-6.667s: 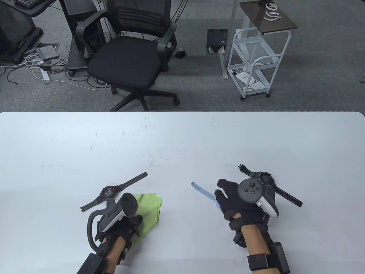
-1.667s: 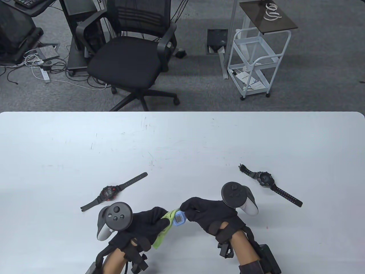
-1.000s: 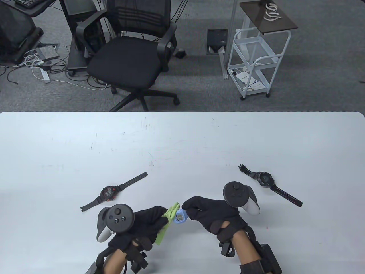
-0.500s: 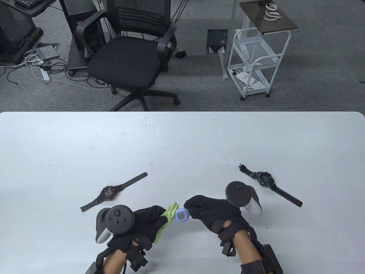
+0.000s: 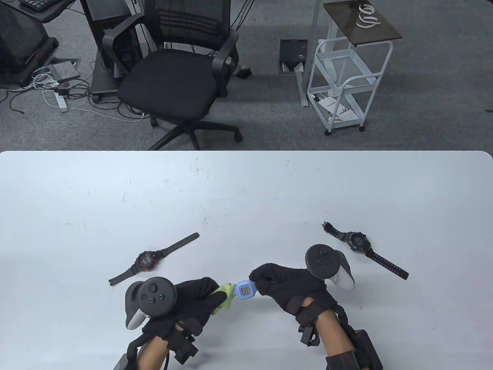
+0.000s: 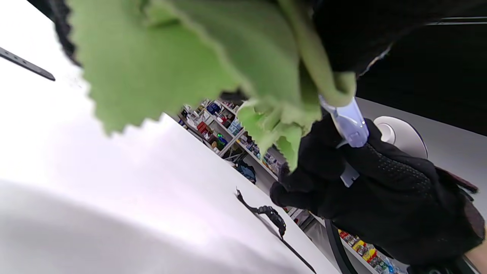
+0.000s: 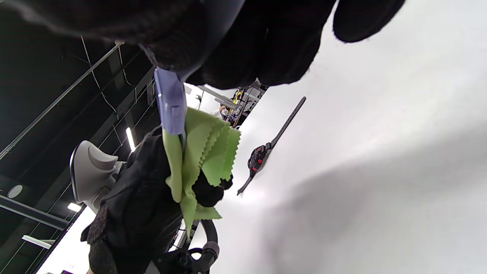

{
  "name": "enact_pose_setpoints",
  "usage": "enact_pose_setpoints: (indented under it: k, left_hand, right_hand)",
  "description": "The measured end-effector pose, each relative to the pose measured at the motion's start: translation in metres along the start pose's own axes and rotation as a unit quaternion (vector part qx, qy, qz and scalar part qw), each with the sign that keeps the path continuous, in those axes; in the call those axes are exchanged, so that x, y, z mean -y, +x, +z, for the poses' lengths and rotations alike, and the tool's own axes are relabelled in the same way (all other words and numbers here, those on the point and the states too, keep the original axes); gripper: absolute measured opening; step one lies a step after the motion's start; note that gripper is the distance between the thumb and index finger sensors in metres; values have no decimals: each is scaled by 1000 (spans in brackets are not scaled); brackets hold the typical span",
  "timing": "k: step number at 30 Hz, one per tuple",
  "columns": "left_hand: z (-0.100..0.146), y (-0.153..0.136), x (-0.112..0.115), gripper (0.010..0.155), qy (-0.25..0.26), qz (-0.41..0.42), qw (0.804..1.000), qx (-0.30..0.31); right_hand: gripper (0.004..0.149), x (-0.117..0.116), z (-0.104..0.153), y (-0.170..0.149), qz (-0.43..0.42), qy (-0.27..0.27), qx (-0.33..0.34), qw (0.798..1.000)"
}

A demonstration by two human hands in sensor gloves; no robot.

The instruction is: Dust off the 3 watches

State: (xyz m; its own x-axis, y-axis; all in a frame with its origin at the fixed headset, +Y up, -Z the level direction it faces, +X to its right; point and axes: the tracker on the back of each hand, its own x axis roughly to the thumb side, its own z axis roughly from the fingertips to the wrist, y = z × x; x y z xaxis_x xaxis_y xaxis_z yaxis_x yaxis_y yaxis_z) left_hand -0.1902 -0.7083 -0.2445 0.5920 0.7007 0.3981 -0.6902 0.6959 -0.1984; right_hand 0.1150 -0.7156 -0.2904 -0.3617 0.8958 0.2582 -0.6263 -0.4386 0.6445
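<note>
Green cloth (image 5: 225,297) pinched in left hand (image 5: 188,304); right hand (image 5: 289,287) grips blue watch (image 5: 244,290); two black watches (image 5: 148,260) (image 5: 358,243) on table (image 5: 246,185).

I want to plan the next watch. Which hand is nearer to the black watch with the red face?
Left. The left hand, gripping the green cloth, is just below and right of the red-faced watch. The right hand, holding the blue watch, is farther right.

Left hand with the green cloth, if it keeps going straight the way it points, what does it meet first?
Probably the blue watch pinched by the right hand; the left hand's green cloth already sits against it.
</note>
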Motion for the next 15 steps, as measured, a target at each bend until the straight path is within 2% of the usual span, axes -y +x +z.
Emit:
enact_pose_setpoints:
  k: [7, 9, 15]
  left_hand:
    - [-2, 0, 3, 46, -24, 13, 1000, 3]
    - [0, -1, 1, 45, -5, 2, 1000, -1]
    - [0, -2, -2, 44, -10, 8, 1000, 7]
  right_hand:
    - [46, 3, 1, -2, -5, -4, -2, 1000]
    - [46, 4, 2, -4, -7, -7, -5, 1000]
    - [46, 4, 2, -3, -8, -5, -1, 1000]
